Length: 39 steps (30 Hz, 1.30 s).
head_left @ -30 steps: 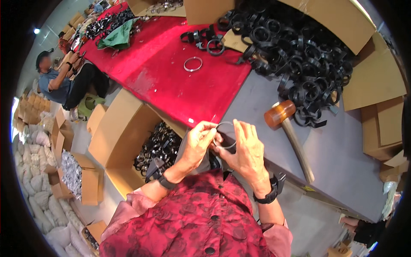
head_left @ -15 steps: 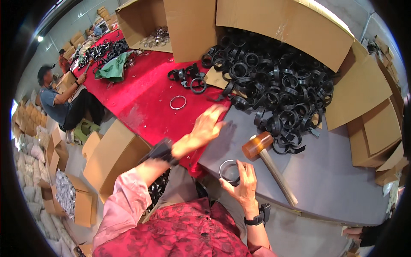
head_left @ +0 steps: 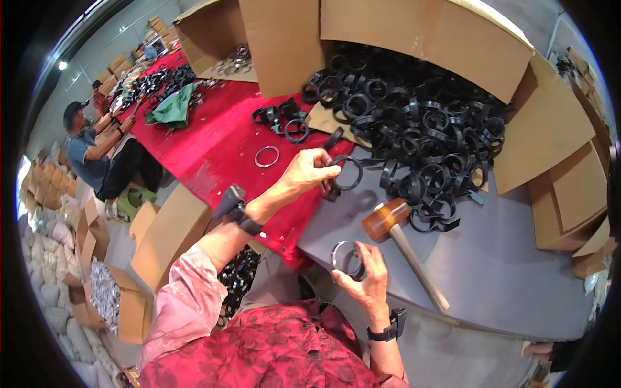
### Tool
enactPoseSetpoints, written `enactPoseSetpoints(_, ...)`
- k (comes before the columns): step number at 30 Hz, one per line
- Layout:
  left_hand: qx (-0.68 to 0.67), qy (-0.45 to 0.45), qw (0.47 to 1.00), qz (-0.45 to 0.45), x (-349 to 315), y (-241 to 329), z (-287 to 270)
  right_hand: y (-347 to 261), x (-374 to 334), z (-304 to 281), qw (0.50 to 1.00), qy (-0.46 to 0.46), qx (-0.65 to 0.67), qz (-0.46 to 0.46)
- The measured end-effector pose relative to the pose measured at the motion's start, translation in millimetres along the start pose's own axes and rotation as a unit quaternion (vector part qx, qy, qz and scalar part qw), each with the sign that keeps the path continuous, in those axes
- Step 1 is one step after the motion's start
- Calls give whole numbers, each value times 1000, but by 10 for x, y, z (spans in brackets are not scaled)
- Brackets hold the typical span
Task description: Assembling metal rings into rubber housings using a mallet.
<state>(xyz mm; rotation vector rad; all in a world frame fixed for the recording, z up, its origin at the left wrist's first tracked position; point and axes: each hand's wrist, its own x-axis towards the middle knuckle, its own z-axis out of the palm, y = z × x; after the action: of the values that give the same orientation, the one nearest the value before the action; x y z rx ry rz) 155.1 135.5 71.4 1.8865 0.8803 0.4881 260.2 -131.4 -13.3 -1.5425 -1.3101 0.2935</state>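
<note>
A person in a dark red patterned top (head_left: 259,346) held two rings apart at the corner of a grey table (head_left: 511,271), one in each hand. At the centre of the frame, the left hand (head_left: 307,173) pinched a black ring (head_left: 360,173) by its left rim, thumb and fingers clamped together on it. Lower down, the right hand (head_left: 367,279) gripped a silver ring (head_left: 334,258) from its right side, thumb below and fingers above (whether anything filled its dark middle could not be told).

The black ring hung almost directly above the silver one in the picture, well clear of it, so the left hand's piece lay up the frame from the right hand's fingers. Both rings, round and with no long axis to speak of, turned their openings roughly toward the camera, the silver one slightly tilted. The left hand was the nearer of the two to a heap of black rings (head_left: 435,119) at upper right.

A mallet (head_left: 407,248) lay on the grey surface just right of centre, its head nearer the right hand than the left and its handle running toward the lower right. A loose silver hoop (head_left: 255,157) rested on red cloth (head_left: 210,169) left of the left hand, and a second person (head_left: 83,152) sat at upper left.
</note>
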Motion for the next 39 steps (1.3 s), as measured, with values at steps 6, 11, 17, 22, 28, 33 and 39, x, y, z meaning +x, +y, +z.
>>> enactPoseSetpoints(6,-396,-70,914,-43,-1128,-419,151,-212,89,162,983,84,146,74)
enactPoseSetpoints(11,-371,-32,927,-40,-1676,-294,87,-566,233,309,996,44,78,7)
enactPoseSetpoints(17,-370,37,927,-46,-1899,-446,-58,-881,320,382,990,-85,21,-108)
enactPoseSetpoints(22,-441,-153,871,-153,-2246,-679,-89,-946,153,366,974,-211,2,-88)
enactPoseSetpoints(28,-484,-206,818,-235,-2900,-953,270,-802,-61,443,963,-262,-18,-65)
enactPoseSetpoints(33,-141,-298,943,-38,-3057,-1005,59,-799,-96,478,960,-250,-89,-87)
enactPoseSetpoints(39,-315,-265,900,-147,-3155,-1223,177,-865,-49,522,962,-238,-90,-102)
